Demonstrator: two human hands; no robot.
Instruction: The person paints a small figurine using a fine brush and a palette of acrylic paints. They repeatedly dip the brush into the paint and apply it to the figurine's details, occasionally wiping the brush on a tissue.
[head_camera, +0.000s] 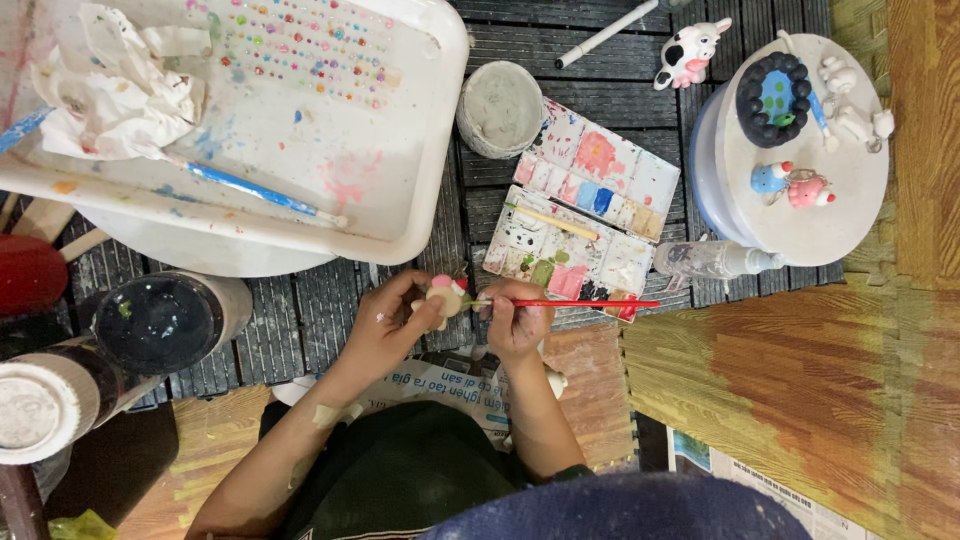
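My left hand (388, 322) holds a small cream plaster figurine (446, 295) with pink spots. My right hand (516, 318) grips a thin red paintbrush (580, 303), its tip touching the figurine's side and its handle pointing right. Just beyond my hands lies an open watercolour palette (585, 215) with many stained wells and a yellow brush (553, 222) resting across it.
A white tray (420, 200) with crumpled tissue (115, 85), a blue brush (255, 192) and gem stickers sits at upper left. A grey water cup (499, 107), a cow figurine (688, 50), a round stand (850, 190) with painted figures, a small clear bottle (712, 260) and dark jars (165, 320) surround me.
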